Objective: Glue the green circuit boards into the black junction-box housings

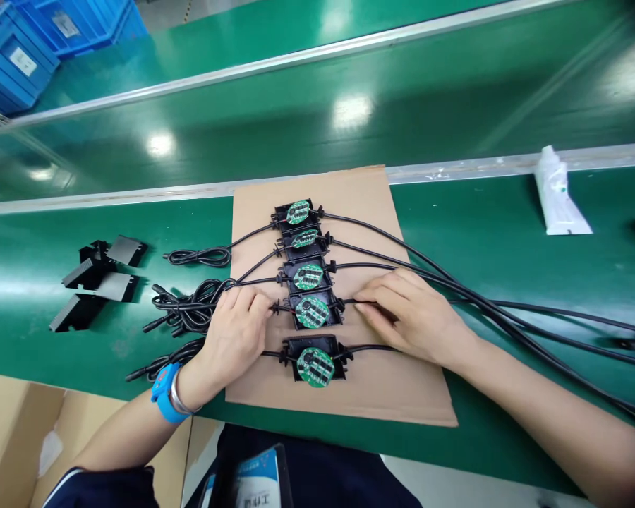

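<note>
Several black plastic housings (325, 344) lie in a column on a cardboard sheet (360, 187), each carrying a round green circuit board (316, 367). Black cables leave them on both sides. My left hand (239, 328) is closed on the thin cable at the left of the second-nearest housing, whose board (312, 312) faces up. On that housing's other side, my right hand (415, 310) pinches the thicker black cable (351, 301) between thumb and fingers. The nearest housing sits a small gap apart from the others.
Black housing covers (121, 250) lie loosely piled at the left, beside coiled cables with plugs (201, 257). A white tube (558, 194) rests at the right by the metal rail (455, 159). Blue bins (18, 60) stand at the far left. Long cables (534, 346) run off to the right.
</note>
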Motion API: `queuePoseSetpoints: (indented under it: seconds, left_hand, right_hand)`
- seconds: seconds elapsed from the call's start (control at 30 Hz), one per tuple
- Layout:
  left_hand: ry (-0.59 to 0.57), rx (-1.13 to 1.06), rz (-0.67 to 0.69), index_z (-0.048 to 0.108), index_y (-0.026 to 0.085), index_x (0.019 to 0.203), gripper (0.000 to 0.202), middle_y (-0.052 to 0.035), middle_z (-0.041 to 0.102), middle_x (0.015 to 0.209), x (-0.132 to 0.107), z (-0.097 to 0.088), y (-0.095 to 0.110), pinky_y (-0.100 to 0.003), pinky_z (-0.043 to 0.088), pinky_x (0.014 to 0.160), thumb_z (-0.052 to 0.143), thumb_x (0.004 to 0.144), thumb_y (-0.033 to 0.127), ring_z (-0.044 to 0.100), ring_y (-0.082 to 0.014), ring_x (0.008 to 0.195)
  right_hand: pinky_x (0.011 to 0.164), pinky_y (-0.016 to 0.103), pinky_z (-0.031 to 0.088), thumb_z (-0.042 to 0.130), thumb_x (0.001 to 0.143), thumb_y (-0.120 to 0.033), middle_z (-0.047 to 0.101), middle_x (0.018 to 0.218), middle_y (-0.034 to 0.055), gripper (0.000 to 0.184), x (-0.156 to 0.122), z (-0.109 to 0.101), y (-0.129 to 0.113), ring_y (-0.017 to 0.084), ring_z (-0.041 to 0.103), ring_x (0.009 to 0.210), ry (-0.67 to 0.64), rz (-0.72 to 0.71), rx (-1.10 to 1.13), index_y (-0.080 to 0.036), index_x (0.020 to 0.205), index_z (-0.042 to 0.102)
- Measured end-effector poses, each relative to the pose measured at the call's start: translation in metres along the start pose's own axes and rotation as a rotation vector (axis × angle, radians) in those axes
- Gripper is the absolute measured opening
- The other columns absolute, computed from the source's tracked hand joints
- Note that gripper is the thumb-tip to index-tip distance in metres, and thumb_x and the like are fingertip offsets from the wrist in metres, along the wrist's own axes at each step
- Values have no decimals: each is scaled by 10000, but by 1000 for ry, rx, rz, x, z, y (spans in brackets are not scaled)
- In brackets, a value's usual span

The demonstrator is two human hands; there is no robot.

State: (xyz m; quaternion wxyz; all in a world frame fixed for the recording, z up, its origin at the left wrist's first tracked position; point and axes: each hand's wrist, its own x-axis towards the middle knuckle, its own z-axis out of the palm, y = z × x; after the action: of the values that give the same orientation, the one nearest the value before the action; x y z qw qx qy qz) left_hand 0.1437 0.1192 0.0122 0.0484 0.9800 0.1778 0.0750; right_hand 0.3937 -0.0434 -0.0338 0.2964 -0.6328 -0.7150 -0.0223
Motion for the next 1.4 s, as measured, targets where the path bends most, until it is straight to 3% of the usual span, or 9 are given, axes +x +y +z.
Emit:
queuePoseSetpoints:
  seconds: [0.13, 0.33, 0.53, 0.73, 0.93, 1.1, 1.23, 1.33, 1.4]
  left_hand:
    - [24, -142, 105, 576, 157, 1071, 157, -99, 632, 1079, -6, -16, 5, -403, 447, 872, 485, 950, 114, 565, -246, 1009]
    - [-270, -334, 213, 622, 186, 1016, 142, -59, 664, 983, -21, -27, 5, -378, 465, 824, 549, 893, 189, 595, -227, 913]
    - [-108, -225, 244, 635, 188, 937, 168, -29, 685, 907, -28, -9, 4, -318, 467, 758, 485, 945, 116, 602, -176, 818]
    - [-36, -197, 218, 627, 185, 908, 98, -28, 686, 863, -34, -4, 6, -325, 484, 743, 538, 938, 154, 604, -181, 797]
    - [-8, -353, 165, 597, 163, 1180, 244, -99, 680, 1193, -10, -23, 12, -376, 500, 961, 498, 958, 168, 610, -221, 1134]
    - [-87, -195, 214, 324, 114, 1523, 655, -142, 332, 1611, 17, -10, 26, -514, 278, 1202, 392, 1017, 524, 256, -317, 1510]
    - [-168, -165, 240, 357, 120, 1519, 653, -104, 313, 1620, 16, 3, 28, -514, 264, 1207, 347, 1022, 543, 263, -312, 1509]
    - [-128, -158, 246, 344, 115, 1529, 649, -126, 323, 1613, 13, -1, 25, -507, 301, 1190, 399, 1015, 507, 261, -309, 1511]
    - [-91, -144, 258, 346, 110, 1528, 648, -142, 341, 1603, 14, -6, 23, -500, 337, 1170, 436, 1005, 482, 282, -312, 1503]
  right_hand:
    - [797, 356, 478, 624, 883, -166, 646, 910, 82, 108, -3, -20, -7, 204, 572, 849, -11, 8, 100, -165, 990, 625]
    - [768, 339, 455, 553, 940, -209, 647, 912, 65, 88, -19, -28, -23, 190, 565, 846, -270, -13, 237, -202, 971, 636]
    - [762, 331, 473, 559, 916, -142, 637, 851, 50, 61, -27, -14, -19, 186, 564, 816, -159, 33, 120, -195, 934, 583]
    - [773, 344, 482, 564, 890, -100, 624, 835, 52, 99, -30, -22, -19, 191, 573, 800, -139, 21, 103, -197, 905, 555]
    - [760, 354, 502, 573, 897, -130, 641, 890, 69, 129, -7, -36, -16, 202, 586, 827, -149, 12, 138, -205, 1001, 568]
    - [868, 400, 526, 560, 919, -138, 679, 1045, 97, 222, 32, -33, -7, 239, 633, 977, -49, -36, 11, -205, 1127, 601]
    - [896, 426, 524, 562, 934, -187, 679, 1114, 113, 228, 43, -43, 32, 258, 634, 1022, -40, -8, -70, -211, 1150, 631]
    - [934, 501, 478, 563, 945, -313, 678, 1115, 150, 215, 30, -63, 96, 319, 611, 1063, 64, 241, -260, -207, 1113, 646]
    - [912, 565, 424, 503, 960, -408, 669, 987, 197, 276, 13, -78, 144, 369, 597, 1049, 236, 457, -404, -181, 1007, 652]
